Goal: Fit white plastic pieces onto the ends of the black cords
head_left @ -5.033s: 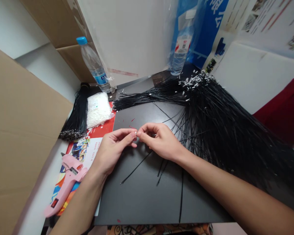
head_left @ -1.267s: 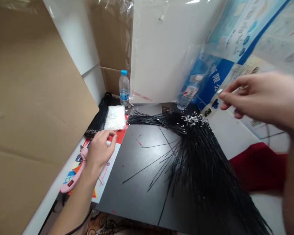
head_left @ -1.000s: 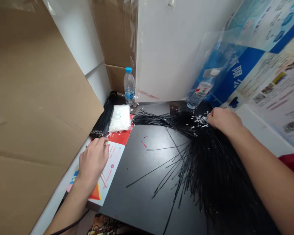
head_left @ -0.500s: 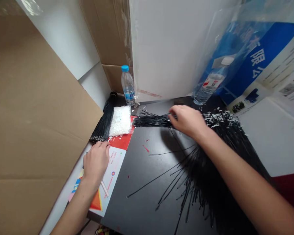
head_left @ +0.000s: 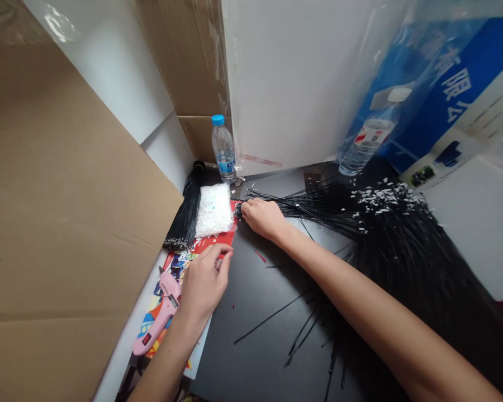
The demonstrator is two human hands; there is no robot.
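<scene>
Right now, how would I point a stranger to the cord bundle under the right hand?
Find the blue-capped water bottle at the back of the black mat. In front of it lies a bag of white bits, and the right hand rests on the tip of a cord bundle beside that bag. It is slim, unlike the wide heap speckled white to its right.

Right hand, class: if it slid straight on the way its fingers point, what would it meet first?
Probably the clear bag of white pieces, lying just beyond the right hand, whose fingers sit at the tips of the black strand bundle. Depth is unclear.
</scene>
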